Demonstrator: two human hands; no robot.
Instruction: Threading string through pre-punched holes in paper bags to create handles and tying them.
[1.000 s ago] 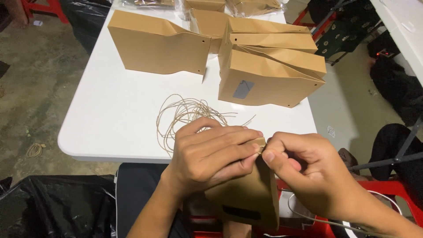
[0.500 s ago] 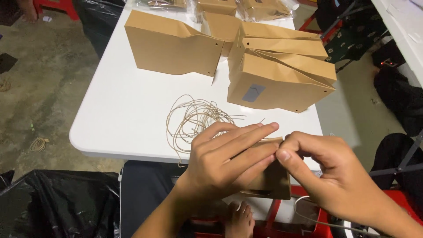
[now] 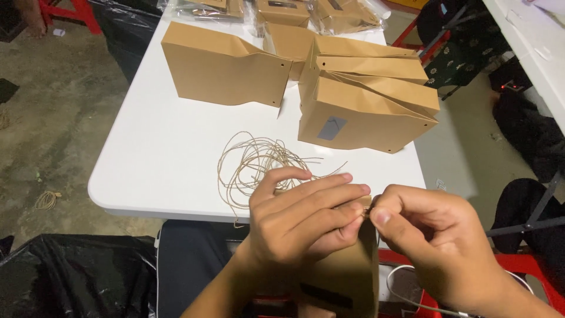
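My left hand (image 3: pixel 303 221) wraps over the top of a brown paper bag (image 3: pixel 344 280) held upright over my lap, fingers pressed along its upper edge. My right hand (image 3: pixel 432 244) pinches at the bag's top right corner, thumb and forefinger closed together where a thin string end seems to sit; the string itself is mostly hidden. Just beyond my hands a loose coil of tan string (image 3: pixel 256 165) lies on the white table (image 3: pixel 159 153).
Brown paper bags lie on the table: one flat at the back left (image 3: pixel 220 70), a stack at the back right (image 3: pixel 368 97). Wrapped packs of bags (image 3: pixel 282 10) sit at the far edge. Black plastic (image 3: pixel 70 277) is at lower left, red stools and dark bags at right.
The view has shifted slightly. My left hand's forefinger has curled up off the bag while both hands stay on its top edge.
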